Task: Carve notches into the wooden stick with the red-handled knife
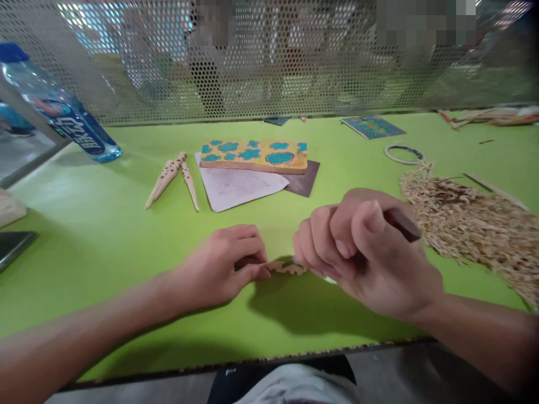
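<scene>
Jutting from the left grip (229,258): a notched stick (288,269).

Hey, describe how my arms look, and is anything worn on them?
The left forearm and right forearm are bare, with no sleeve, watch or bracelet showing, though shadow hides detail at the picture's right edge. The left grip and right grip are ungloved hands, with no rings or markings that I can make out.

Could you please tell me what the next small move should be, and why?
Perhaps a short, careful stroke with the dark-handled tool: the right hand grips it close to the notched pale piece, which the left hand pinches at one end.
</scene>
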A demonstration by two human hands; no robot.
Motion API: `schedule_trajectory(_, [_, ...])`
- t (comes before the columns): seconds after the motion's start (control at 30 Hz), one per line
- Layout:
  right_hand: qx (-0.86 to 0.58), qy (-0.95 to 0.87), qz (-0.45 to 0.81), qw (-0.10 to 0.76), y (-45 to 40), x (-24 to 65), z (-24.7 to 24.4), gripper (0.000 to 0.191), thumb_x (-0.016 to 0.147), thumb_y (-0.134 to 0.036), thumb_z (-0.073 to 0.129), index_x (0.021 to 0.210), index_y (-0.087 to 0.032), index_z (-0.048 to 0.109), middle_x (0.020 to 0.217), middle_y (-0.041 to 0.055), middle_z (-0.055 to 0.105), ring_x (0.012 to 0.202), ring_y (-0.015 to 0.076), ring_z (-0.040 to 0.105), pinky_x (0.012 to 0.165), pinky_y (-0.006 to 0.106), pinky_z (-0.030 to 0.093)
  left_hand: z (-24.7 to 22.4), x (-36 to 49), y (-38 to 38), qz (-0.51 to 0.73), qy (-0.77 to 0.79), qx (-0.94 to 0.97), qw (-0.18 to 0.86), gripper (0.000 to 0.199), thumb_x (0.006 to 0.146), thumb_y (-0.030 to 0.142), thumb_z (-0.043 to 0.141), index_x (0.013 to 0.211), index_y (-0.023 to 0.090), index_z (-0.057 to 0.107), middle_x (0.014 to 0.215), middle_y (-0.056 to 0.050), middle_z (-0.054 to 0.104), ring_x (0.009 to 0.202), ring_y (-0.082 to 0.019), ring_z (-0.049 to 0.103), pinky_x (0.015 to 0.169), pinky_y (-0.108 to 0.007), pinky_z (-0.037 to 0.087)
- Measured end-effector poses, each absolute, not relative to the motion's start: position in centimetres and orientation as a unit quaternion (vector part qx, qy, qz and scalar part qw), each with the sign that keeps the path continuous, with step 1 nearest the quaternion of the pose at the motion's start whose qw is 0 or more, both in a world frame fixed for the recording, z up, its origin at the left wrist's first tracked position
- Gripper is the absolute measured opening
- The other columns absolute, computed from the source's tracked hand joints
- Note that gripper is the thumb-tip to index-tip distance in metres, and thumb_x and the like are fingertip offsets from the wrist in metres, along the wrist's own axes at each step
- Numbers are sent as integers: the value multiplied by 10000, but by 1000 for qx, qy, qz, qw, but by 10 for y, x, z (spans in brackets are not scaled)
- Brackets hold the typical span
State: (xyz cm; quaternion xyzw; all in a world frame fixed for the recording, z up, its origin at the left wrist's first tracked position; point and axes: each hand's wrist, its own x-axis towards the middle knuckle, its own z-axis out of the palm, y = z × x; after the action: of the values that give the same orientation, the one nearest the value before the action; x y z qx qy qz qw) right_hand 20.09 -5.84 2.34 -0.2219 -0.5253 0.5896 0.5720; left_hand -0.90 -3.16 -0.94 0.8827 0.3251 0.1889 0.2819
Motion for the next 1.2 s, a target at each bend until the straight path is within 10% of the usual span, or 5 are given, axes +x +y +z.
schedule_trajectory(0.77, [-198,-659,464,558,-80,202,15,431,1003,-366,601,624,-212,465,536,-43,413,470,103,402,469,277,398,-13,-10,-33,218,303,873,313,135,925,138,648,796,138,689,799,-13,579,713,-104,550,659,-236,420])
schedule_trajectory(1.2, [-100,-814,415,394,-83,212,13,480,980,-274,625,560,-239,395,528,-35,429,471,123,433,541,297,409,-14,-7,-30,218,276,889,292,157,894,67,602,767,138,663,764,-25,546,708,-133,529,639,-257,399])
